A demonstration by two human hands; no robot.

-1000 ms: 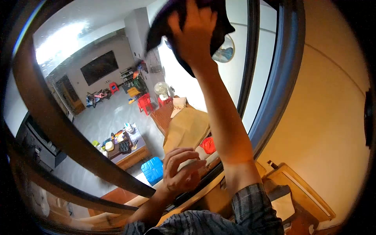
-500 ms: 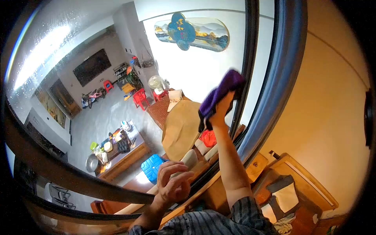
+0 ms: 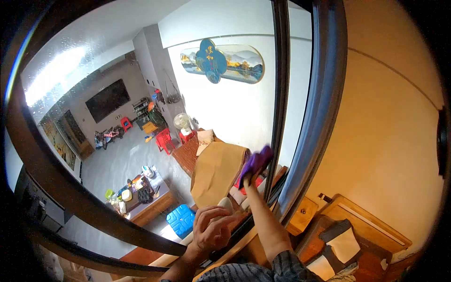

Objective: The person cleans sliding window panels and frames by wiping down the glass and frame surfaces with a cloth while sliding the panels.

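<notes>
A purple cloth [image 3: 256, 164] is in my right hand [image 3: 249, 182], at the end of my outstretched arm. It covers most of the fingers and lies against or close to the window glass, beside the dark upright window frame [image 3: 280, 94]. I cannot tell whether the cloth touches the glass. My left hand [image 3: 212, 229] is lower and nearer to me, above the bottom of the window. Its fingers are loosely bent and slightly apart, with nothing visible in them.
Water drops dot the glass at upper left. Through it show a cluttered table [image 3: 152, 199], a blue stool [image 3: 181, 221], a brown-covered seat [image 3: 216, 171] and a wall picture [image 3: 239, 63]. A blue frame strip [image 3: 324, 94] and wooden headboard [image 3: 371, 221] are on my right.
My right hand has moved down the window with the purple cloth, slightly to the left. My left hand stays low, its fingers more bent. The view has tilted up and shifted a little right.
</notes>
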